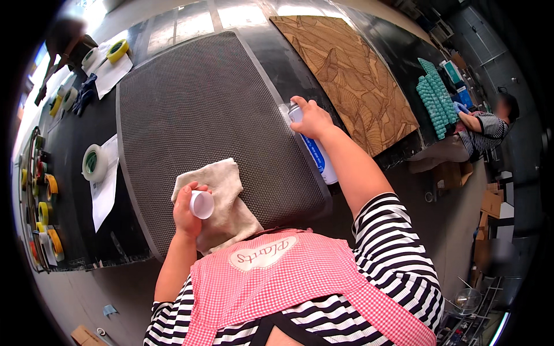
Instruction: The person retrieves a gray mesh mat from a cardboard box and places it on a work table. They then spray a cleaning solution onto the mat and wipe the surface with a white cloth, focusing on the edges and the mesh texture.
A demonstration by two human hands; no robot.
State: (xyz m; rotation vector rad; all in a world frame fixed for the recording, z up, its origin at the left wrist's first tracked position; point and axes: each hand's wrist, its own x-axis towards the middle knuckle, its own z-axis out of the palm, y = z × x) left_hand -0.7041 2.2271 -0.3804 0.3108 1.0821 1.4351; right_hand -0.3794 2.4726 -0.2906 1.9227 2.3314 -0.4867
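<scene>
My left hand [186, 216] is closed around a white plastic cap [202, 205], its hollow side facing up toward me. Beneath and beside that hand, a crumpled off-white cloth [228, 187] lies on the near part of a large dark mesh-textured mat [196, 98]. At the mat's right edge, my right hand [313, 120] grips the top end of a white and blue spray can [317, 155], fingers around the nozzle end. The can slants, its base pointing toward me; whether it rests on the table cannot be made out.
A brown leaf-patterned board [352, 81] lies on the black table [75, 219] to the right. Tape rolls [95, 163] and papers [105, 196] are on the left. A person [485, 130] at the right handles a teal bumpy item [435, 101]; another person [66, 43] stands far left.
</scene>
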